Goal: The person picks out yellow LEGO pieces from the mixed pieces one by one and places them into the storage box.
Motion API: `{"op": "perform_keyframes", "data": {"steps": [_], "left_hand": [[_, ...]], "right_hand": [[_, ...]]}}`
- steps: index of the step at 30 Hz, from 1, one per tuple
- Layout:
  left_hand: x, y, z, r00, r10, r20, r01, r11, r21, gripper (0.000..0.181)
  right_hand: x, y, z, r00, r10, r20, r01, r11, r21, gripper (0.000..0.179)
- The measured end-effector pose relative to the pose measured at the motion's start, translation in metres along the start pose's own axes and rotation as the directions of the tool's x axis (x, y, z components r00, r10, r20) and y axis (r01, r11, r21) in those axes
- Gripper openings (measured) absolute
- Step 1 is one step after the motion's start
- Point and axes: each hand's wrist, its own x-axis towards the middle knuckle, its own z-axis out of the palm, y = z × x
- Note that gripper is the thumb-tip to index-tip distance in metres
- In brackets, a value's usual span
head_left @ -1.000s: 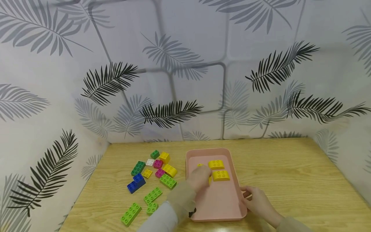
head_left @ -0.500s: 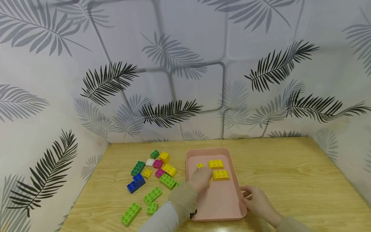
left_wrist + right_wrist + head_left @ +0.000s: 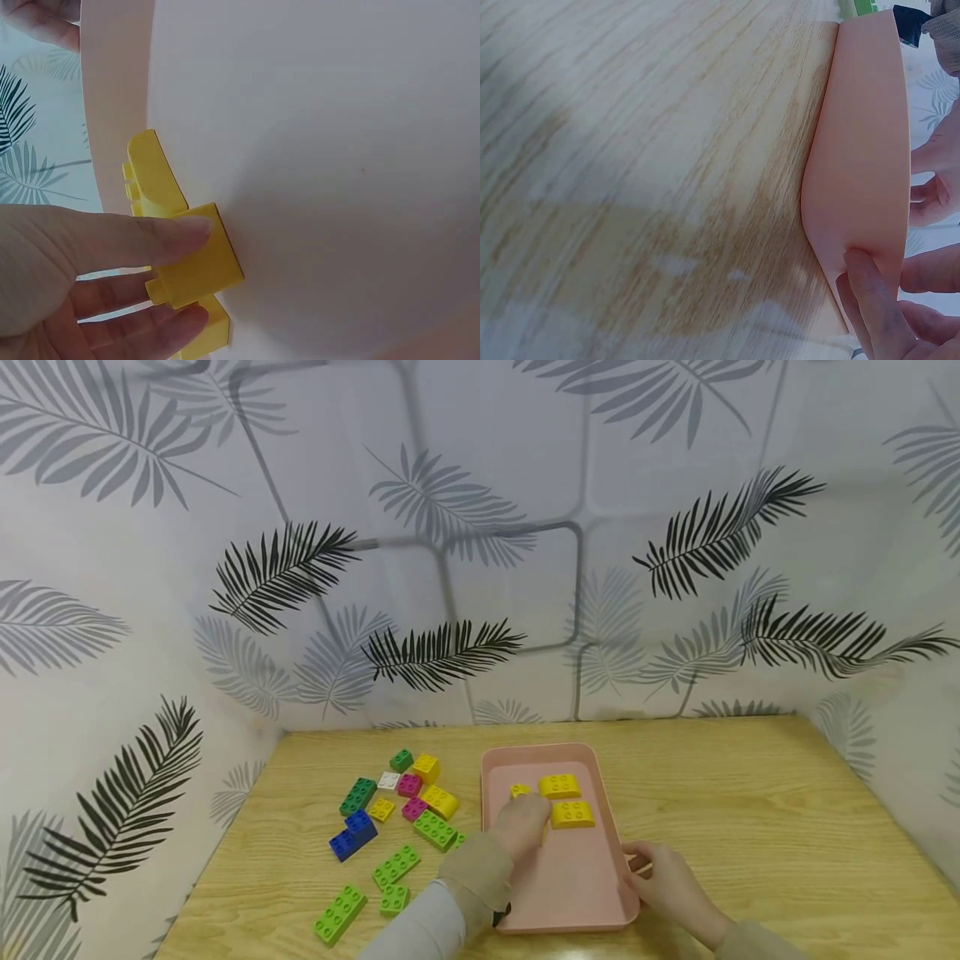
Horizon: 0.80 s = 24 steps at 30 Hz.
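Note:
A pink rectangular tray (image 3: 570, 893) sits on the wooden table. My left hand (image 3: 521, 827) reaches into its left part and pinches a yellow toy building block (image 3: 201, 259), with the thumb on its near face and fingers behind. In the head view that hand hides most of this block. Two yellow curved-end blocks, a rear one (image 3: 558, 786) and a front one (image 3: 572, 814), lie to its right in the tray. Part of a small yellow block (image 3: 519, 790) shows just beyond the hand. My right hand (image 3: 667, 881) holds the tray's right wall (image 3: 859, 135) between thumb and fingers.
Left of the tray lie loose blocks: several lime green ones (image 3: 396, 865), a blue stepped piece (image 3: 352, 837), dark green (image 3: 357, 796), magenta (image 3: 409, 784), white (image 3: 388, 781) and yellow ones (image 3: 439, 802). A leaf-patterned curtain (image 3: 480, 568) stands behind the table.
My left hand has shifted slightly to the right within the tray, and part of a lime green block now shows beside the forearm. The right hand has stayed on the tray wall.

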Motion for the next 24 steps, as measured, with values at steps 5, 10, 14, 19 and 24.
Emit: {"op": "perform_keyframes", "data": {"steps": [5,10,14,19,24], "left_hand": [[0.001,-0.001,0.000,1.000,-0.011,0.007,0.011,1.000,-0.008,0.009],[-0.001,-0.002,-0.004,1.000,-0.010,-0.002,0.010,1.000,-0.028,0.015],[-0.003,-0.002,-0.010,1.000,-0.024,-0.003,0.024,0.998,-0.061,0.028],[-0.004,-0.008,-0.022,0.998,0.005,-0.057,-0.007,0.999,-0.031,0.031],[-0.009,-0.018,-0.036,0.993,0.013,-0.117,-0.020,0.998,-0.061,0.038]], "right_hand": [[0.001,-0.002,0.001,1.000,0.027,-0.003,-0.027,1.000,-0.006,0.033],[0.002,-0.003,0.001,1.000,0.031,-0.005,-0.031,1.000,-0.004,0.033],[0.002,-0.002,0.001,1.000,0.031,0.001,-0.031,1.000,-0.002,0.033],[0.001,0.000,0.001,1.000,0.016,0.005,-0.016,1.000,0.002,0.033],[0.001,0.001,0.001,1.000,0.019,0.008,-0.019,1.000,0.005,0.033]]}}
